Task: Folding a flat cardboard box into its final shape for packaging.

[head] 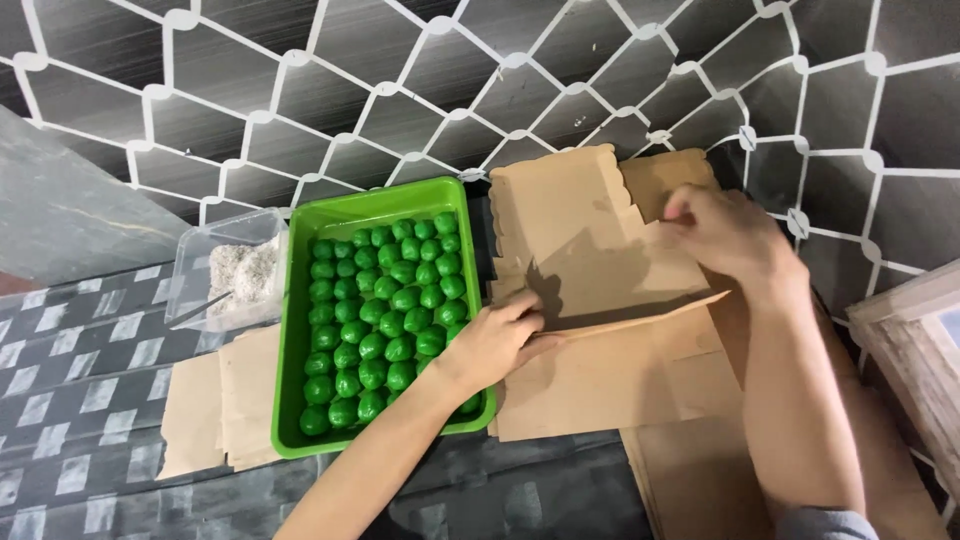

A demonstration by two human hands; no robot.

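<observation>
A flat brown cardboard box blank (pixel 600 300) with a scalloped top edge lies at centre-right on the tabletop (pixel 90 420). The left hand (pixel 495 340) presses a folded flap, fingers together. The right hand (pixel 725 235) pinches its upper right corner. A green tray (pixel 300 330) of green balls (pixel 385 320) sits just left.

A flat, unfolded brown cardboard box blank (pixel 590 270) with scalloped flap edges lies right of centre, one panel folded up. More plain brown cardboard sheets (pixel 215 405) lie flat at lower left, and others (pixel 690 480) at lower right. A clear plastic container (pixel 228 268) holding white shreds stands at left, lid off.
</observation>
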